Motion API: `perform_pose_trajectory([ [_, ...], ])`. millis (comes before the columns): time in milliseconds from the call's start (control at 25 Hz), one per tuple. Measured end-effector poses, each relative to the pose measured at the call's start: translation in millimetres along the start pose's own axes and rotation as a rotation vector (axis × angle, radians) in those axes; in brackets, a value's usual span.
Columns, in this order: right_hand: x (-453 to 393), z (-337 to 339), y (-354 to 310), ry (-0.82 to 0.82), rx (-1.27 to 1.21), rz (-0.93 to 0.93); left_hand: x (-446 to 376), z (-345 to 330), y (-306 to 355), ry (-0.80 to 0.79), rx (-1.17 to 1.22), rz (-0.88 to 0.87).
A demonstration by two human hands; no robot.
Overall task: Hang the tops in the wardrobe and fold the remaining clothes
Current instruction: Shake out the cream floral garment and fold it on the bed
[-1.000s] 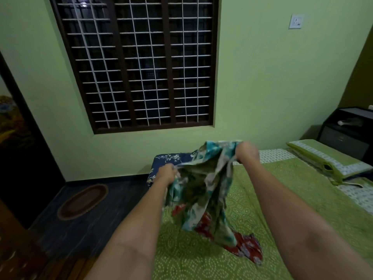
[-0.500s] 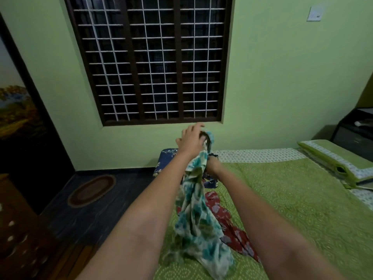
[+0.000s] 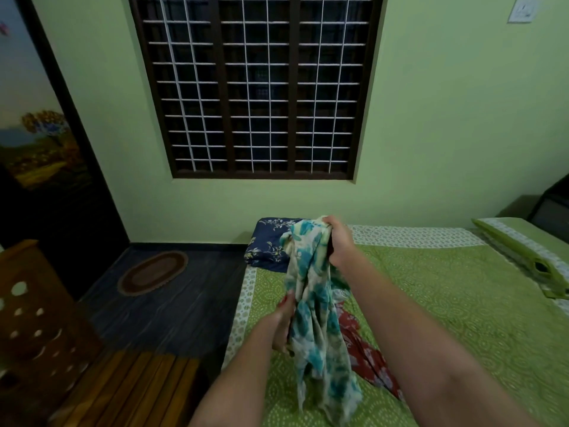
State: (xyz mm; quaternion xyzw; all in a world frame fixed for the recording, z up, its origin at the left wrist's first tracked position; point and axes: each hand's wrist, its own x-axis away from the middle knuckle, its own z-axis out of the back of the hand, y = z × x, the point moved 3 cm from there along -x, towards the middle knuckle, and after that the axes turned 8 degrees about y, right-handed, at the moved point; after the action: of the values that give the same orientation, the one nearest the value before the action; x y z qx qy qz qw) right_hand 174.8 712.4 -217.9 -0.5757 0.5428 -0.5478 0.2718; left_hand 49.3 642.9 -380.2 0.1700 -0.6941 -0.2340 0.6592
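**Over the green bed, a floral garment held up in two hands**

At the bedside we stand over a green bedspread (image 3: 431,303). From the left: a wooden basket with round holes (image 3: 30,318), a slatted wooden surface (image 3: 132,386) and an oval mat (image 3: 153,272) on the dark floor. Our left hand (image 3: 281,325) curls around the side of the teal-and-cream floral garment (image 3: 314,318), partway down its length. Our right hand (image 3: 338,241) grips the bunched top, raised above the bed. The cloth hangs, its lower end resting on the spread. A red printed garment (image 3: 366,355) lies beneath and just right of it. A navy floral pillow (image 3: 268,245) sits at the far corner; a green pillow (image 3: 523,254) lies at right.
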Motion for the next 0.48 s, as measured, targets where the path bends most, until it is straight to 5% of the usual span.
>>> perform_pose_trajectory([
  [200, -12.9, 33.5, 0.7, 0.07, -0.056, 0.031, -10.6, 18.6, 18.1, 0.05, 0.161, -0.034],
  [360, -35.3, 111.9, 37.3, 0.272, 0.406, -0.134, 25.1, 80.1, 59.0, 0.671, 0.304, -0.509],
  [480, -38.0, 145.2, 78.6, 0.222, 0.35, -0.321, 56.3, 93.1, 88.0, 0.824, 0.228, -0.824],
])
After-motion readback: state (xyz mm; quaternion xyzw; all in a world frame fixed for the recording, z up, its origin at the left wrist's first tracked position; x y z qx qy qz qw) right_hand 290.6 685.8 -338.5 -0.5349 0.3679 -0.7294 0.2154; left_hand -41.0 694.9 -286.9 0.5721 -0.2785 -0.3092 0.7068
